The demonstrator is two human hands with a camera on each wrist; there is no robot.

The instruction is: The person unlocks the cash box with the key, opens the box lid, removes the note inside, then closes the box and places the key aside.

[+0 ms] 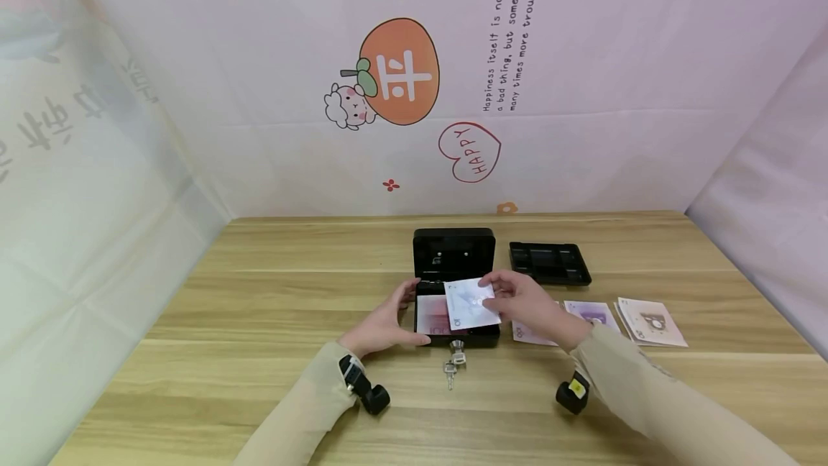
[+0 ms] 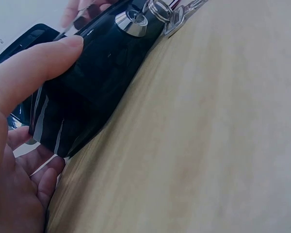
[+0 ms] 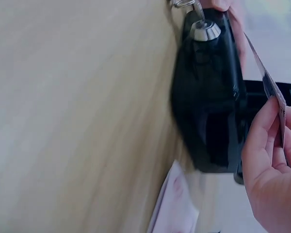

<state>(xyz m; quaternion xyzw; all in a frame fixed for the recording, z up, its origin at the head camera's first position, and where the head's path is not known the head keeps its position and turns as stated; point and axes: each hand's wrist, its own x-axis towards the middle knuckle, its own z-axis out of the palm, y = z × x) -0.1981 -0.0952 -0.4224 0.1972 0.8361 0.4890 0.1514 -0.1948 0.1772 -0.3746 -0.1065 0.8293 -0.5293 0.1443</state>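
A black cash box (image 1: pixel 467 341) stands on the table with its lid raised at the back. Inside it, to the left, lies a pinkish banknote (image 1: pixel 430 313). My left hand (image 1: pixel 387 322) grips the left side of the box, its thumb (image 2: pixel 48 60) along the front top edge and its fingers (image 2: pixel 46 179) by the side. Above the box, my right hand (image 1: pixel 520 302) pinches a pale bluish banknote (image 1: pixel 467 308) by its right edge. The right wrist view shows that note (image 3: pixel 267 80) edge-on between thumb and fingers. Part of the box's inside is hidden under it.
Keys (image 1: pixel 451 369) hang from the lock (image 1: pixel 457 345) at the box's front. Behind and right lies a black compartment tray (image 1: pixel 550 263). Other notes lie to the right: a pink one (image 1: pixel 530 334) partly under my right hand, a purple one (image 1: pixel 591 312) and a brownish stack (image 1: pixel 653 322).
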